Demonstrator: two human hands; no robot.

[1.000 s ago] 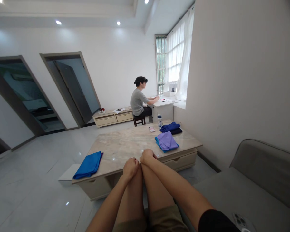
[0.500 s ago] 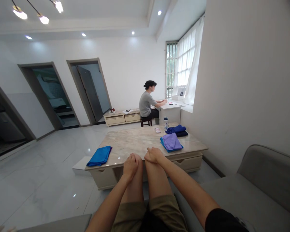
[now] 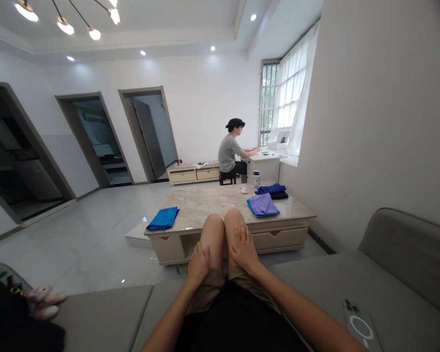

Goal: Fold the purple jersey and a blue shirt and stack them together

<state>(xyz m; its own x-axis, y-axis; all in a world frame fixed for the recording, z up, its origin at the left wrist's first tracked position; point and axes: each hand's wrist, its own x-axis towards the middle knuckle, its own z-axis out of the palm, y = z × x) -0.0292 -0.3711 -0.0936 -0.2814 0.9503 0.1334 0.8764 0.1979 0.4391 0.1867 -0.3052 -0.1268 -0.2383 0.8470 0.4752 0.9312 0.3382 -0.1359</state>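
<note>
My left hand [image 3: 198,260] rests on my left thigh, its fingers curving over the leg's outer side and partly hidden. Flat on my right thigh lies my right hand [image 3: 245,248], fingers spread towards the knee. Neither hand holds anything. Ahead of my knees stands a marble-topped coffee table [image 3: 201,205]. A folded blue cloth [image 3: 163,218] lies on its left end. Towards the right are a folded purple cloth [image 3: 263,203] on a lighter blue one [image 3: 252,207], and a dark blue cloth [image 3: 273,188] behind them.
A bottle [image 3: 256,179] and a small pink packet [image 3: 244,190] sit on the table's far side. A phone [image 3: 361,322] lies on the grey sofa [image 3: 315,288]. Pink-and-white shoes or toys [image 3: 44,300] are at left. Another person [image 3: 229,154] sits at a white desk [image 3: 266,166].
Both hands have drawn back from the knees onto the thighs, and the right hand's fingers have spread. My body leans further back; the phone and the items at lower left have come into view.
</note>
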